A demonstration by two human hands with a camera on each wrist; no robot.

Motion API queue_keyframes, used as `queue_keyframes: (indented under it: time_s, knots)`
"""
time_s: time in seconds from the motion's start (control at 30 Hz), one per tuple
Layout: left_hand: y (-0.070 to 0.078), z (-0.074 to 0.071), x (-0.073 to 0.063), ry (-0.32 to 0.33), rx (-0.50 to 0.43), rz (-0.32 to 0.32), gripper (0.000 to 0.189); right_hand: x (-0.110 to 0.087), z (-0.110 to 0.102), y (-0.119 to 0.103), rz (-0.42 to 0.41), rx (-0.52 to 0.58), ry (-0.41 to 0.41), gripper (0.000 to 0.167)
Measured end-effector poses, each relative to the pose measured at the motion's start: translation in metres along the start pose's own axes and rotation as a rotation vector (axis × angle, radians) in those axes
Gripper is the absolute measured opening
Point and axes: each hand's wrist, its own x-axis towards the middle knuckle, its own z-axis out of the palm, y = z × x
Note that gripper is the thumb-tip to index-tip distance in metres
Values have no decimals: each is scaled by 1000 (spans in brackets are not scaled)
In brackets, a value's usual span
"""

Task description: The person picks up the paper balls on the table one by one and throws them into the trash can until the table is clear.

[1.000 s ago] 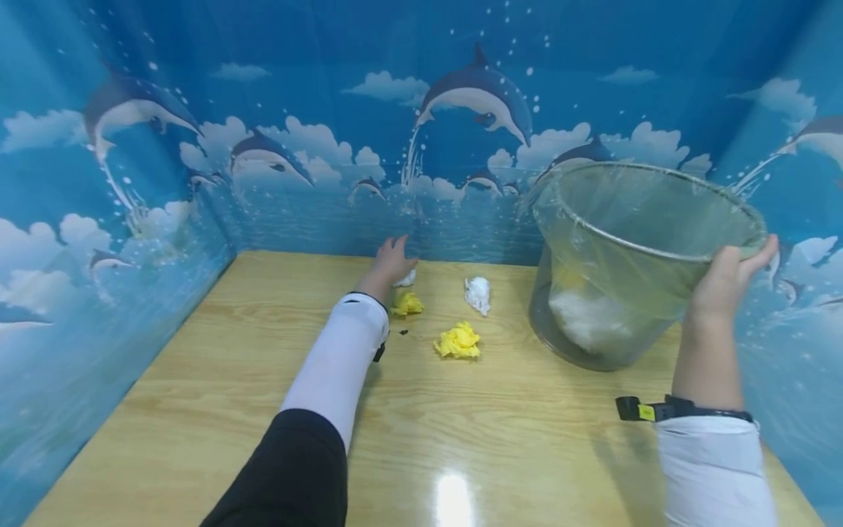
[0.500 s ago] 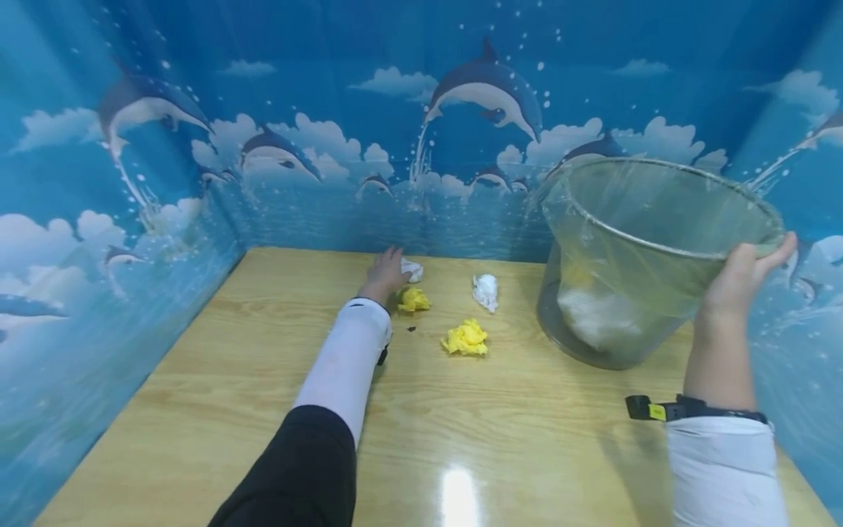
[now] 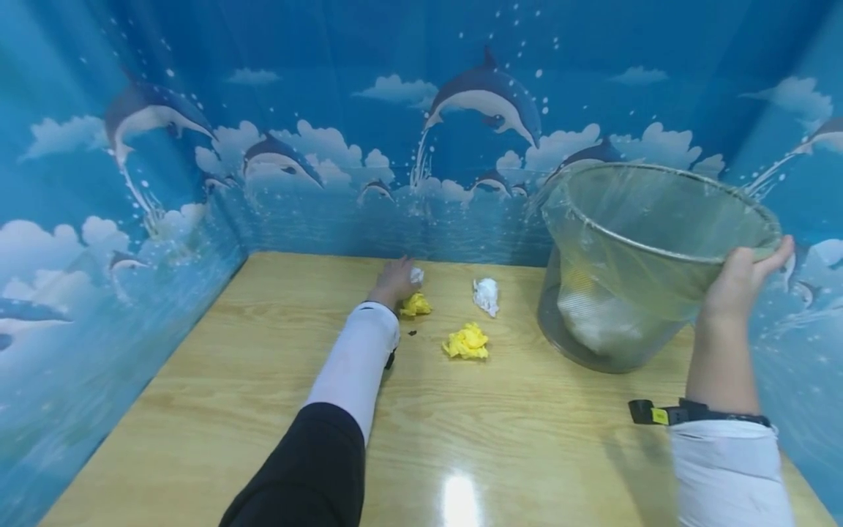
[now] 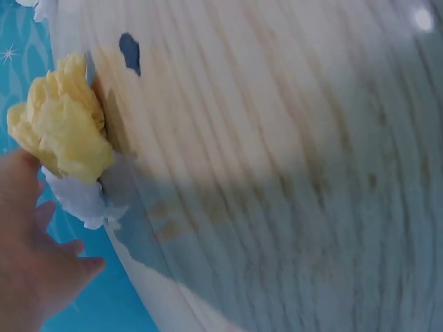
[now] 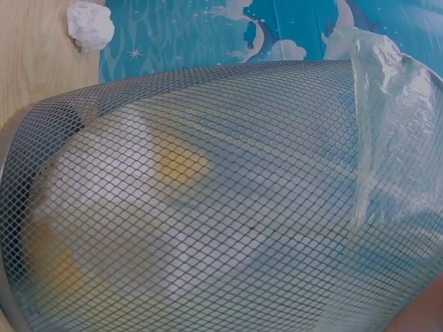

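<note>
At the back of the table, my left hand (image 3: 394,282) reaches around a crumpled white paper ball (image 3: 417,276), hiding part of it. In the left wrist view its fingers are spread and loosely bent beside the white paper, with one fingertip right at a crumpled yellow paper ball (image 4: 62,124). My right hand (image 3: 731,289) grips the rim of a mesh wastebasket (image 3: 606,293) lined with a thin translucent bag. White and yellow paper shows through the mesh inside. Another yellow paper ball (image 3: 466,342) and another white paper ball (image 3: 486,296) lie between the hands.
A small dark scrap (image 3: 412,333) lies in front of the left yellow ball. The wood-grain table (image 3: 514,432) meets a blue dolphin-print curtain (image 3: 316,212) at the back and along both sides.
My left hand first drew back to the left of the white paper ball, then moved right again and now covers more of it. The right hand keeps its hold on the wastebasket rim.
</note>
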Motion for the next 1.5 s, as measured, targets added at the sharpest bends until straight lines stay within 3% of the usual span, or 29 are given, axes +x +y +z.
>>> queue_keyframes:
  time_s: [0.2,0.37,0.57,0.77,1.2,1.5]
  knots:
    - [-2,9,12,-80,-22,-8,64,1,-1,0,3,-2,-22,67]
    - [1,8,4,-95,-62,-16,57,0,0,0,-9,-3,-2,68]
    - [7,3,-9,-79,-42,-22,55,-2,6,3,-59,-37,60,65]
    - [5,5,-7,-71,-57,-46,54,-1,6,4,-67,-48,68,65]
    - [9,7,-5,-28,-17,-9,46,-3,6,3,-52,-31,62,65]
    - [9,8,-5,-34,-13,-14,45,-1,6,4,-50,-38,69,65]
